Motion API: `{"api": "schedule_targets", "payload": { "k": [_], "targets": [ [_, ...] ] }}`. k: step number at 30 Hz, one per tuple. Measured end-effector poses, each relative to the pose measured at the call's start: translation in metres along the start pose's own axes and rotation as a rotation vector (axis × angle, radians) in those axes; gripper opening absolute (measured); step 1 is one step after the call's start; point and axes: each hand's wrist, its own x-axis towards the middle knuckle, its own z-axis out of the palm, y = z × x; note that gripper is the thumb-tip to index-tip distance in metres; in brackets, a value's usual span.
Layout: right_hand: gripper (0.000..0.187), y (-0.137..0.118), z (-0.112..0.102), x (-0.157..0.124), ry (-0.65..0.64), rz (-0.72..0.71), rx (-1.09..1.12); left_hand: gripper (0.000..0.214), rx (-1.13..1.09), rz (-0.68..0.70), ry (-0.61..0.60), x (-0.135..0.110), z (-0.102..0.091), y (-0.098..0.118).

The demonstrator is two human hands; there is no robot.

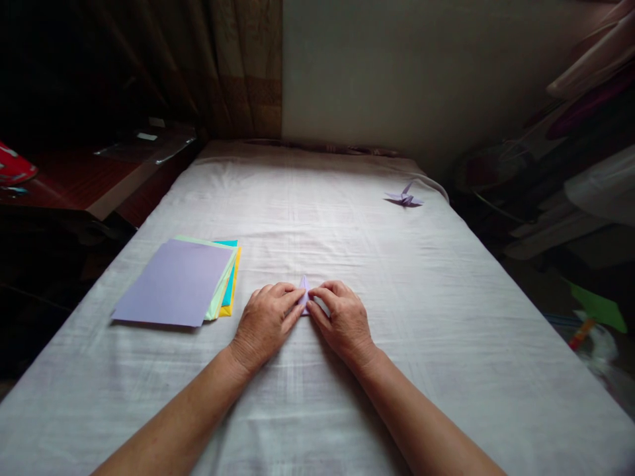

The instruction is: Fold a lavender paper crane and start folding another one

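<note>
A small piece of folded purple origami paper (304,303) lies on the white cloth between my hands, its pointed tip facing away from me. My left hand (268,317) presses on its left side with thumb and index finger. From the right, my right hand (343,318) pinches at the other edge, thumb and fingertips close together. The fingertips of both hands cover much of the paper's sides.
Left of my hands sits a stack of coloured paper squares (171,281), purple on top. A folded purple paper crane (405,196) stands at the far right of the cloth-covered surface (446,357). Beyond its left edge is a brown wooden table (99,182) with a clear plastic sleeve (159,147).
</note>
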Motion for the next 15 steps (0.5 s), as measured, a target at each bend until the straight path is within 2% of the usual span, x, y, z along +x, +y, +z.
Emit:
{"api": "schedule_targets", "payload": {
  "k": [8,15],
  "targets": [
    [0.012,-0.0002,-0.0011,0.0,0.006,-0.007,-0.003,0.026,0.011,-0.004,-0.001,0.0009,0.0011,-0.0004],
    [0.011,-0.0004,-0.0007,0.0001,0.0,-0.005,-0.003,0.027,-0.009,0.0,-0.059,0.0027,-0.0036,-0.0016]
  ]
}}
